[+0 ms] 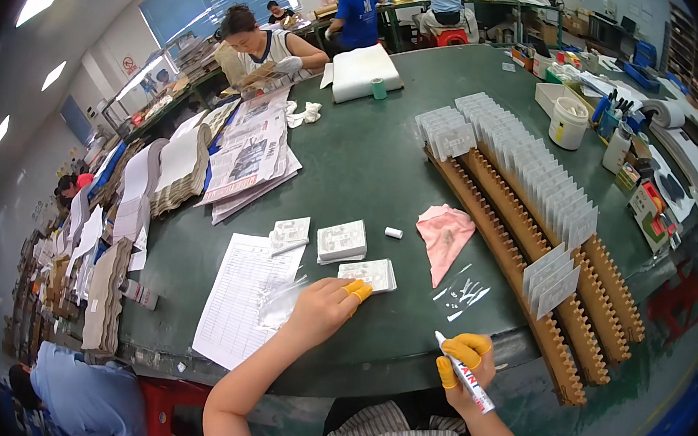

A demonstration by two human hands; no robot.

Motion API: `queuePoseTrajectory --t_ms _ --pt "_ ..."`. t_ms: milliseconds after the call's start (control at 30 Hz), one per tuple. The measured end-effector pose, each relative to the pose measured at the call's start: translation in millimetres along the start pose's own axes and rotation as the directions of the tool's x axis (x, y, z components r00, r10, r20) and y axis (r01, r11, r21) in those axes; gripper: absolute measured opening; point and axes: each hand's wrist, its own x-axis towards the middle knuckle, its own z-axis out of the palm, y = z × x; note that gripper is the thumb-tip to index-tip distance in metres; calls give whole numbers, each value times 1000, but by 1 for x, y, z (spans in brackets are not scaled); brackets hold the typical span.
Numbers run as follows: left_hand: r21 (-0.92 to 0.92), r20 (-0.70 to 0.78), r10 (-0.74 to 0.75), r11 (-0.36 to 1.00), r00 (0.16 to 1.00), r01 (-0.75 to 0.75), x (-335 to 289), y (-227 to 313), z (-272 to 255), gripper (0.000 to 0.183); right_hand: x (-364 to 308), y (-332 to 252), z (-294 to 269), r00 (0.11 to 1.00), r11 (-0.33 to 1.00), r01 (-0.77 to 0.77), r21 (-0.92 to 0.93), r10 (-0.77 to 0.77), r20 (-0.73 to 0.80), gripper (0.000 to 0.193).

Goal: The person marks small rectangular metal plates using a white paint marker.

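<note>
My left hand [325,310], with yellow finger cots, has its fingers closed at the front edge of a small stack of pale rectangular plates [371,271]; whether it grips one plate or the stack is hidden. My right hand [473,364], also in yellow finger cots, grips a white paint marker [475,388], its tip pointing up and left over the table's near edge. A second plate stack [342,241] and a smaller one [289,234] lie behind my left hand. A small white cap [394,232] rests beyond them, and a pink cloth [445,236] lies to its right.
Notched wooden racks [522,251] on the right hold rows of upright plates [538,173]. A printed form [245,296] lies left, a clear sheet with white smears [461,294] right. Newspapers [251,145] and a white tub [569,123] stand farther off. A co-worker [269,49] sits across the green table [345,167].
</note>
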Motion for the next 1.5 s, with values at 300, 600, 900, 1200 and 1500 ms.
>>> queuePoseTrajectory --t_ms 300,600,900,1200,1500 --pt "89 -285 248 969 926 -232 -8 45 -34 16 -7 -13 2 941 878 -337 339 309 136 22" --pt "-190 -238 321 910 917 -368 -22 70 -36 20 -18 -21 -3 851 763 -524 377 490 190 36" --pt "-721 635 -263 -539 726 436 -26 69 -26 69 -18 -25 -3 895 852 -441 283 393 211 33" --pt "-872 477 -547 -192 688 451 -41 76 -30 36 -10 -30 2 855 869 -474 143 415 310 32" --pt "-863 239 -750 127 617 488 -55 54 -34 18 -15 -20 10 883 867 -456 200 412 225 28"
